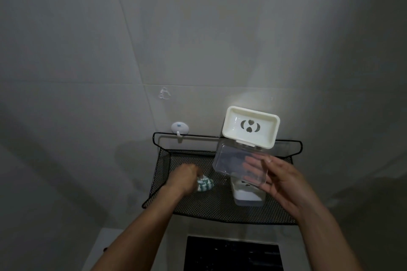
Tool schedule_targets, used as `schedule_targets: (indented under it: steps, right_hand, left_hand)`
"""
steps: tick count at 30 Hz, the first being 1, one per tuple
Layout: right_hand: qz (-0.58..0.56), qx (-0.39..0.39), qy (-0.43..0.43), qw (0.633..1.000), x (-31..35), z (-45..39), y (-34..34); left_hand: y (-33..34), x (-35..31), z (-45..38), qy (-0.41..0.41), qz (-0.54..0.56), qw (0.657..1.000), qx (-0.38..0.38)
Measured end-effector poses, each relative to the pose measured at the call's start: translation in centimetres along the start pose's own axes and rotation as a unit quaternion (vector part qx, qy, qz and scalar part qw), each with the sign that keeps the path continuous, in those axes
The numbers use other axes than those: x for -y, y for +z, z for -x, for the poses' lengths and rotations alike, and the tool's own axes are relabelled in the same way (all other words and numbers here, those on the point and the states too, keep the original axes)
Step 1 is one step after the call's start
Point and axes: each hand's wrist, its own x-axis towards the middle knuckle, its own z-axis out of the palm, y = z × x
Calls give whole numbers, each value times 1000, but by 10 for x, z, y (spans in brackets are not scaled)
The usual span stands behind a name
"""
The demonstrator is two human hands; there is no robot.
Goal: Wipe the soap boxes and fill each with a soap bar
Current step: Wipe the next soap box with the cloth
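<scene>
Inspection finds the right hand holding a hinged soap box above the black mesh shelf, fingers spread flat behind the clear lid and the thumb over its upper edge. The cream tray half stands swung up and faces the camera, its cut-out drain holes showing. In my judgement the box is held opened out like this so that both inner faces can be reached for wiping. No soap bar is in it.

The left hand is down on the shelf, fingers curled around a green-and-white cloth bunched against the mesh. This reads as taking up the wiping cloth, which lies on the shelf within easy reach of the work.

A second soap box sits on the shelf directly below the held one, partly hidden by it; something white lies inside, though whether that is a soap bar or the box's own tray cannot be told.

The shelf hangs by its wire rail from a white wall hook on the grey tiled wall. A dark panel lies below the shelf.

Wiping of the held box appears not yet done; filling is still to come.
</scene>
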Motion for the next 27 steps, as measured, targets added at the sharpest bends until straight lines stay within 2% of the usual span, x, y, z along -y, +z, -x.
schedule_targets:
  steps: [2, 4, 7, 10, 11, 14, 17, 20, 23, 27]
  right_hand:
    - [-2, -4, -6, 1000, 1, 1, -1]
    - [-4, -10, -17, 1000, 3, 3, -4]
    - [-8, -14, -35, 999, 5, 4, -6]
    - [-8, -18, -44, 999, 3, 3, -6]
    - [-7, -17, -45, 999, 2, 2, -4]
    - [-4, -6, -46, 999, -1, -1, 2]
    - [-7, 6, -52, 999, -4, -3, 8]
    - [-16, 23, -58, 998, -7, -5, 13]
    - [-11, 28, -69, 997, -7, -5, 16]
    - [-16, 22, -78, 997, -7, -6, 16]
  left_hand:
    - [2, 3, 2, -24, 65, 997, -29]
    - [-2, 5, 8, -48, 176, 981, -63]
    - [-22, 1, 25, -67, 354, 922, -144]
    - [-53, -13, 43, -29, 444, 869, -217]
    - [-64, -19, 48, -9, 440, 864, -245]
    - [-88, -36, 62, 40, 344, 878, -329]
    - [-98, -55, 74, 78, 266, 884, -375]
    - [-92, -75, 77, 86, 166, 914, -361]
    - [-78, -88, 72, 38, 40, 945, -323]
    - [-66, -98, 69, 1, -34, 955, -294]
